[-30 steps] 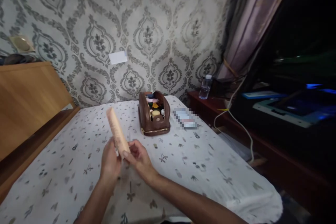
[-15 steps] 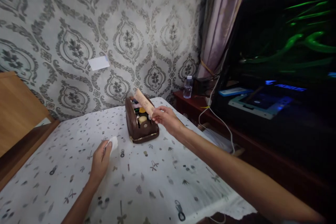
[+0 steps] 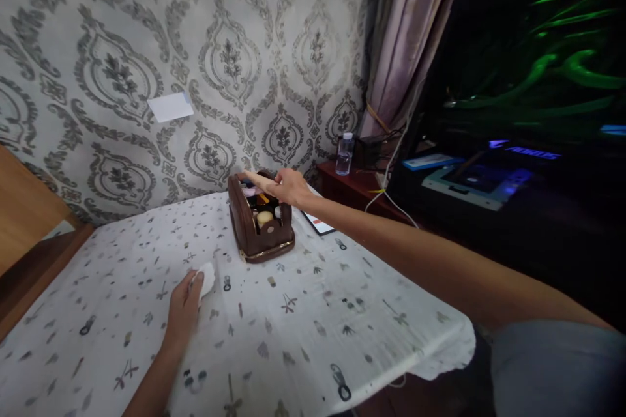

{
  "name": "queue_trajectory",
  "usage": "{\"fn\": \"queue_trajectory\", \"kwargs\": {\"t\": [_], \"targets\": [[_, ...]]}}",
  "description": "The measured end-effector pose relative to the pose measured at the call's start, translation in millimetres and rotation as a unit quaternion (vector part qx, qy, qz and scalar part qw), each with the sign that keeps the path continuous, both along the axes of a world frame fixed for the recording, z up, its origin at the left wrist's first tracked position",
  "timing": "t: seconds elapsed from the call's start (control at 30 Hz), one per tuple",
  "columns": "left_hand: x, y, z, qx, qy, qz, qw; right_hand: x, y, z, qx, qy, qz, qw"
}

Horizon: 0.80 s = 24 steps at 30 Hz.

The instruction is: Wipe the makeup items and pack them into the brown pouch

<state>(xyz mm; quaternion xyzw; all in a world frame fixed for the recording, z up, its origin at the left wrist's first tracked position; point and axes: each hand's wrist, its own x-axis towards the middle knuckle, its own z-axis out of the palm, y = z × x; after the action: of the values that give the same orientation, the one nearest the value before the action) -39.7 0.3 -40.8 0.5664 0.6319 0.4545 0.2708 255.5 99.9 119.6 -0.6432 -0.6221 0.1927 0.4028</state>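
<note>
A brown cosmetic bag stands unzipped on the patterned white cloth, with a round cream-coloured item and several small things inside. Over its opening, my right hand is closed on one end of a long, flat, pinkish-tan piece; its exact kind cannot be made out. The piece lies nearly level across the top of the bag. To the left and nearer me, my left hand grips a crumpled white tissue just above the cloth.
Behind the cloth rises a patterned wall with a white card on it. A dark-edged tablet-like object lies right of the bag, partly under my forearm. A clear bottle stands on the red-brown desk, near a white cable and a dark monitor.
My right hand has moved the pinkish-tan piece up and away from me, tilting it flatter over the bag. The tablet-like object has come into view. My left hand still grips the tissue.
</note>
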Motion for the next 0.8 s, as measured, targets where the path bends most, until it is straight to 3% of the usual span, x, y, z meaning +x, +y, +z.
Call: {"fn": "queue_trajectory", "kwargs": {"t": [0.1, 0.2, 0.5, 0.8], "targets": [[4.1, -2.6, 2.7, 0.01, 0.019, -0.016, 1.0, -8.8, -5.5, 2.4, 0.016, -0.179, 0.004, 0.984], [8.7, -6.7, 7.2, 0.026, 0.032, -0.052, 0.998, -17.0, -12.1, 0.1, 0.017, -0.282, 0.013, 0.959], [13.3, -10.8, 12.2, 0.051, 0.069, -0.085, 0.993, -20.8, -25.1, -13.7, 0.009, -0.352, 0.035, 0.935], [12.2, -8.7, 8.1, 0.057, 0.087, -0.099, 0.99, -15.7, -29.3, -24.9, 0.017, -0.342, 0.051, 0.938]]}}
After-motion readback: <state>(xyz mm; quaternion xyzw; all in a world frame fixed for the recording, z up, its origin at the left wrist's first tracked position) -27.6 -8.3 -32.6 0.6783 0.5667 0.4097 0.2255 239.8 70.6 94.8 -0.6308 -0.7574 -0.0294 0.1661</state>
